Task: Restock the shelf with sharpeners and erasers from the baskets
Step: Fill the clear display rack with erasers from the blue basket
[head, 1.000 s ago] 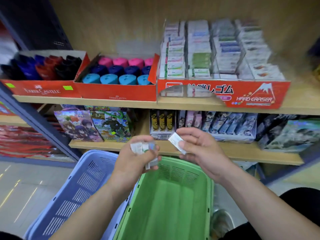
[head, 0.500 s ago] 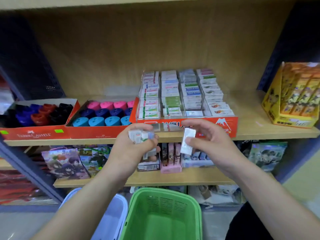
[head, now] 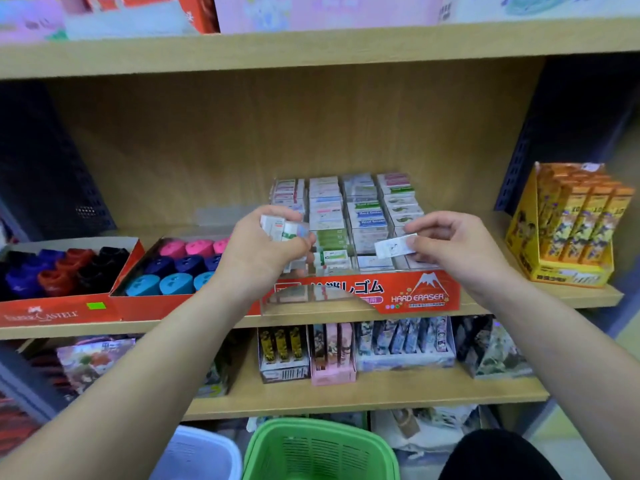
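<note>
My left hand (head: pixel 265 249) grips a small bunch of wrapped erasers (head: pixel 278 228) above the left side of the red eraser display box (head: pixel 412 295). My right hand (head: pixel 450 242) pinches one white eraser (head: pixel 394 247) flat over the box's front right rows. The box holds several rows of erasers in clear dividers. Two red sharpener boxes sit to its left: one with pink, navy and cyan sharpeners (head: pixel 175 268), one with blue, red and black sharpeners (head: pixel 62 271). Below, a green basket (head: pixel 318 448) and a lilac basket (head: pixel 204 455) show at the bottom edge.
A yellow-orange product box (head: pixel 571 230) stands on the same shelf at the right. The lower shelf (head: pixel 346 396) carries card packs and small boxes. An upper shelf board (head: pixel 311 46) runs overhead with pink packaging on it.
Both hands rose from over the green basket to the eraser box on the shelf. My right hand carried its single eraser to the right and turned it flat. The view tilted upward.
</note>
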